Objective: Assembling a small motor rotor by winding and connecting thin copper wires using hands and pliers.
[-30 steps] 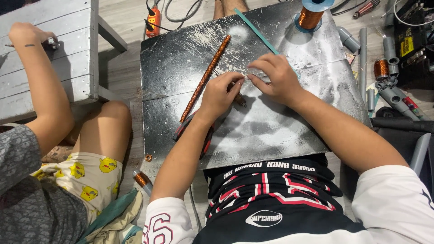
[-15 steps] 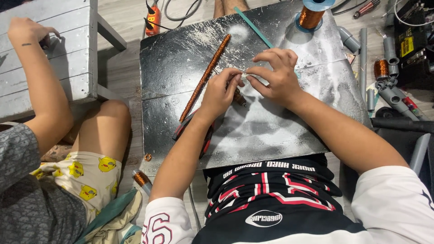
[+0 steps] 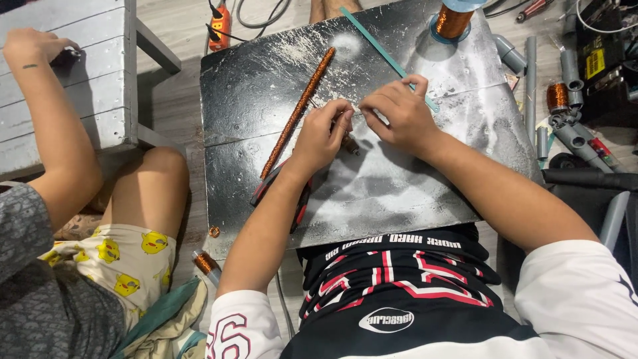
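Both of my hands meet over the middle of a dark, dusty metal sheet (image 3: 412, 193). My left hand (image 3: 324, 131) and my right hand (image 3: 397, 112) are fingertip to fingertip, pinching a small pale piece (image 3: 359, 110) between them; what it is cannot be made out. A small dark bit (image 3: 350, 145) lies on the sheet just below my left hand. A long rod wound with copper wire (image 3: 299, 110) lies slanted to the left of my left hand. A thin teal strip (image 3: 379, 48) runs behind my right hand.
A copper wire spool (image 3: 454, 20) stands at the sheet's far edge. Red and black pliers (image 3: 264, 188) lie under my left forearm. Grey pipe pieces (image 3: 565, 126) and a small copper coil (image 3: 557, 96) are at the right. Another person's arm (image 3: 50, 126) rests on a grey wooden bench (image 3: 100, 80) at the left.
My hands have shifted slightly farther up the sheet and drawn closer together around the small piece. The other person's hand has moved a little on the bench.
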